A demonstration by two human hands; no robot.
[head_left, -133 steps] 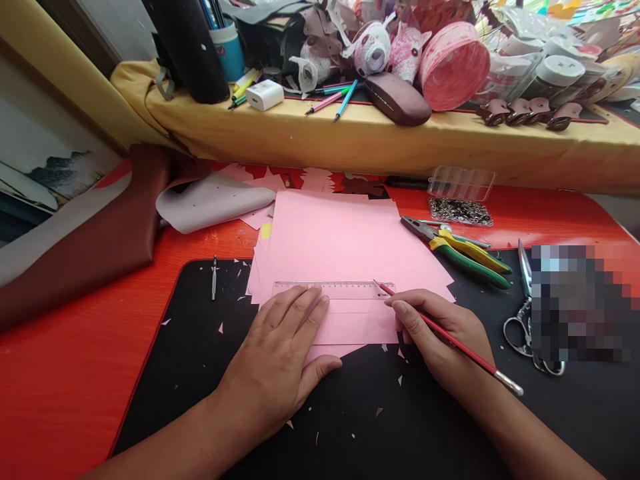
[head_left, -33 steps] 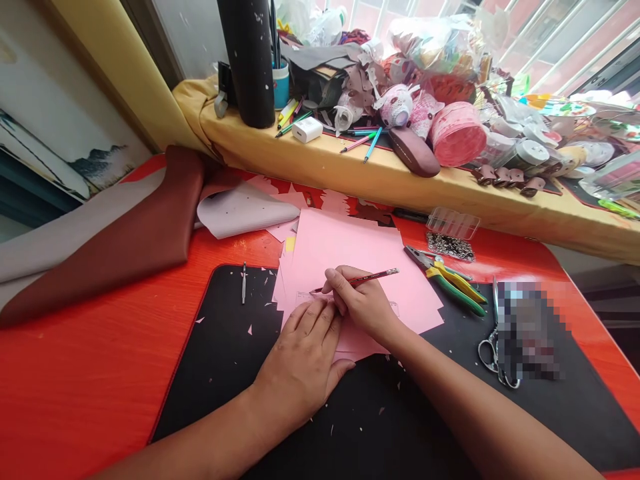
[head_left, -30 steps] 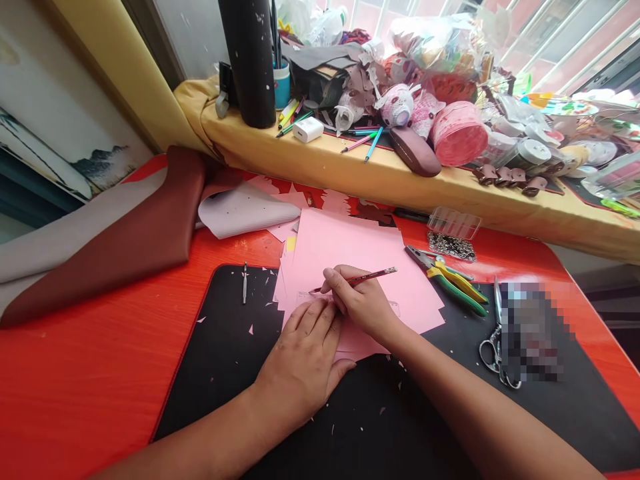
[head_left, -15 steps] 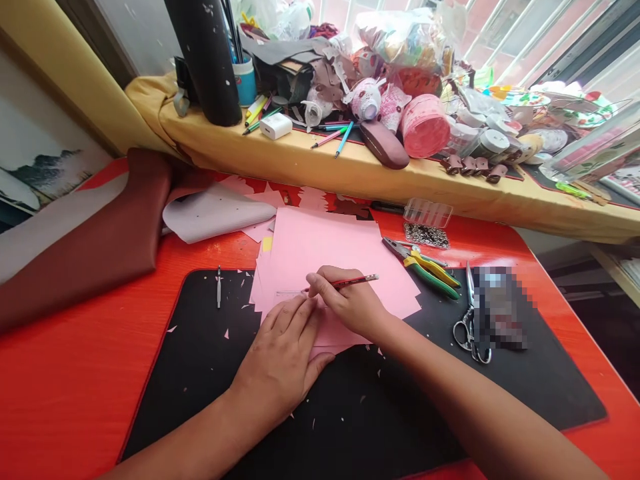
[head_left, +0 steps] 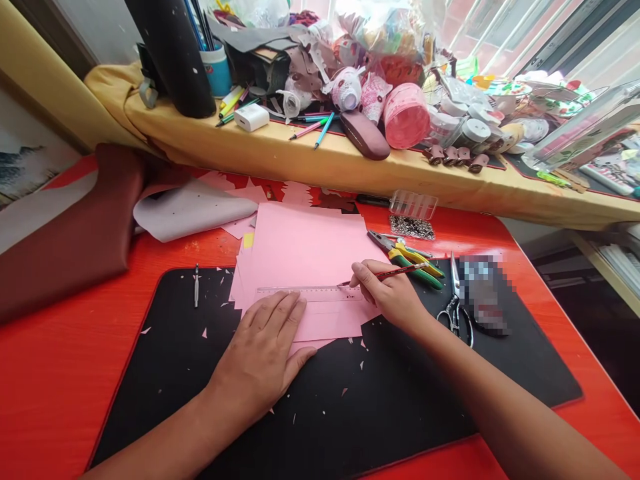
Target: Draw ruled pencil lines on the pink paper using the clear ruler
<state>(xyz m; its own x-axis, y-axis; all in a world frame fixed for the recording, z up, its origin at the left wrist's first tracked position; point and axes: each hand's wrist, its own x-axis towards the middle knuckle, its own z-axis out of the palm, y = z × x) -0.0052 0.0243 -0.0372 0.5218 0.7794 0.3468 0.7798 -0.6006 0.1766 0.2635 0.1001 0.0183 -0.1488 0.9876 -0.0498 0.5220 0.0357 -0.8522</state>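
A thin, clear plastic ruler (head_left: 325,293) lies nearly level across the lower part of a pink paper sheet (head_left: 310,247), which tops an uneven pile of pink sheets (head_left: 239,283) partly on a black rectangular mat (head_left: 390,407). The left hand (head_left: 257,353) is laid flat over the ruler's left half and the paper, its four fingers stretched out and close together, the thumb spread away toward the near edge of the sheets. The right hand (head_left: 387,293) pinches a slim dark red pencil (head_left: 400,272) between thumb and fingers near its point, which sits at the ruler's far edge; how the lower fingers curl is hidden. The ruler should be light, smooth and a little springy, apt to skid or pivot on paper, so it is best pressed with spread fingertips near its middle, back from the drawn edge. The paper looks light and fairly stiff, like thin card, easily creased, and wants flat pressure or a light grip by its edges. The pencil is probably light and rigid with a fragile point, best held just behind the sharpened cone. Green-and-yellow-handled pliers (head_left: 423,270) lie just beyond the right hand.
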